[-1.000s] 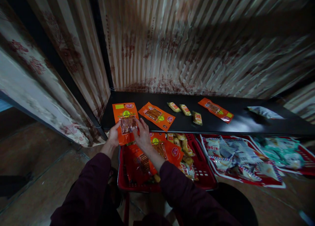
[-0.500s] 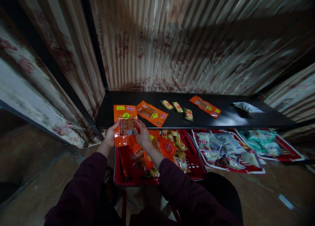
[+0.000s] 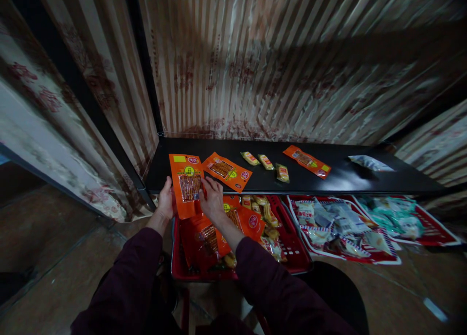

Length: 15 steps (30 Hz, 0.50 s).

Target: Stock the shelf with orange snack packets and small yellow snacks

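Both the left hand point(image 3: 167, 202) and the right hand point(image 3: 212, 200) grip one flat orange plastic snack packet point(image 3: 186, 184) by its side edges, upright over the near edge of the black shelf point(image 3: 346, 179), above a red plastic basket point(image 3: 292, 237) of more packets

Taken from the right hand point(image 3: 211, 198), the black shelf point(image 3: 346, 181) runs from 12 to 3 o'clock. The held orange packet point(image 3: 188, 184) covers its near left corner at 11 o'clock. A second orange packet point(image 3: 226, 171) lies just beside it at 1 o'clock, with hardly a gap between them. Three small yellow packets point(image 3: 266, 162), a third orange packet point(image 3: 307, 161) and a pale packet point(image 3: 370, 163) dot 2 o'clock. Bare shelf shows along the front edge toward 3 o'clock. The striped curtain point(image 3: 273, 72) closes 10 through 2 o'clock. The filled red basket point(image 3: 294, 245) blocks 5 o'clock.
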### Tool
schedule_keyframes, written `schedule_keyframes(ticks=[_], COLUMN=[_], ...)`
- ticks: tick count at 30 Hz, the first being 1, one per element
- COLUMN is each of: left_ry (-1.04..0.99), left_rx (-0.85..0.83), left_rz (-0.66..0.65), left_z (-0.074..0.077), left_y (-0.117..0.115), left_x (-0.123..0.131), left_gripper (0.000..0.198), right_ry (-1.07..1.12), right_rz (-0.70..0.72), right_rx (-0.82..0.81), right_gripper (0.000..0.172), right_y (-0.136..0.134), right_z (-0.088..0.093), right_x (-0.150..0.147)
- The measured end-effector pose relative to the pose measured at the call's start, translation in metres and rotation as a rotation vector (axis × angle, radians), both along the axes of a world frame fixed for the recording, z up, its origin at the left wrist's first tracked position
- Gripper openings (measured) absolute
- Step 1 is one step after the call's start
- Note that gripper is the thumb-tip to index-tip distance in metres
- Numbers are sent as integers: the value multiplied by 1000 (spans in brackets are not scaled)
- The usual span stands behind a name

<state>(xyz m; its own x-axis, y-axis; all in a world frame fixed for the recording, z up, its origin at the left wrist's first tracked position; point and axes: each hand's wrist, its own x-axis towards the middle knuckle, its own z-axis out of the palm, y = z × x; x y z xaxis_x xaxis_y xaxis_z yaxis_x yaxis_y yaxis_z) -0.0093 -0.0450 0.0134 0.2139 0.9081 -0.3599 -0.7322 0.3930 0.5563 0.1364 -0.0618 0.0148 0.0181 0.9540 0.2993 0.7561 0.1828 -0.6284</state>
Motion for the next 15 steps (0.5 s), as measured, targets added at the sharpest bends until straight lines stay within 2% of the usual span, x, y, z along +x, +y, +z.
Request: schedule_keyframes(ticks=[3,7,11,15], left_ry=[55,129,173,429], left_rx=[30,132,258,401], left_rz=[15,-11,3,71], left_z=[-5,-7,-5,-11], left_y=[0,-3,-2,4], left_x=[-1,2,8,11], left_gripper=[38,46,54,53], right_ry=[37,218,569,943], right_rz=[24,107,219,346], right_rx=[-9,-55,-188,-286], right_gripper=[42,40,44,48], right_y=[3,7,6,4], right_z=[4,9,18,21], right_x=[-2,-7,-13,-17])
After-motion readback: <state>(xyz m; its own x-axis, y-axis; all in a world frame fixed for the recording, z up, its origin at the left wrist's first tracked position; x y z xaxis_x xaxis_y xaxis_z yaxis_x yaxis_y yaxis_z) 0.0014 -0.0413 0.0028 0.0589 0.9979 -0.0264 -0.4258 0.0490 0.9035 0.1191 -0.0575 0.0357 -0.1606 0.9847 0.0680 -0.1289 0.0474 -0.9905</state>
